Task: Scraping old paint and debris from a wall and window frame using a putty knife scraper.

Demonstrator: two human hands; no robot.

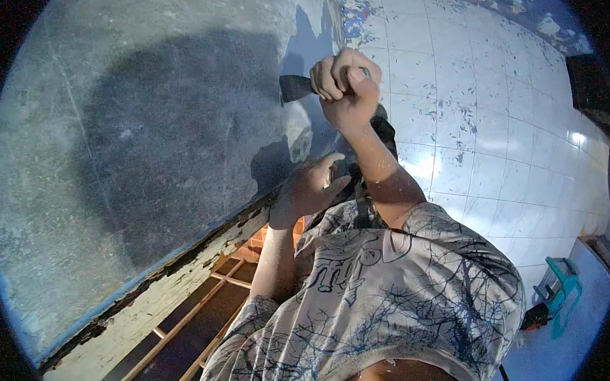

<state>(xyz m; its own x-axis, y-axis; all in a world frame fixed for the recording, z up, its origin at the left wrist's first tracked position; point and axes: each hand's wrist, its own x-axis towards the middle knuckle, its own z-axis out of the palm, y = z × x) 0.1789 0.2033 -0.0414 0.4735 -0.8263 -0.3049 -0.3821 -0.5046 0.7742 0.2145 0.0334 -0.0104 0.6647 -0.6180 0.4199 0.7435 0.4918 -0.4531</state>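
Note:
A scraper with a wide dark blade (295,89) is in my right hand (348,83), its fingers wrapped round the handle. The blade's edge meets the grey wall (180,128) beside a remaining strip of blue paint (307,44). Lower down, my left hand (308,189) is beside the wall's edge, near the peeling frame, with thumb and fingers apart. I see nothing held in it. A pale bare patch (298,131) shows on the wall between the two hands.
A frame with cracked cream paint (153,292) borders the wall, with wooden bars (207,297) below it. White floor tiles (465,115) to the right are strewn with paint flakes. A teal object with a frame-like shape (565,295) stands at the lower right.

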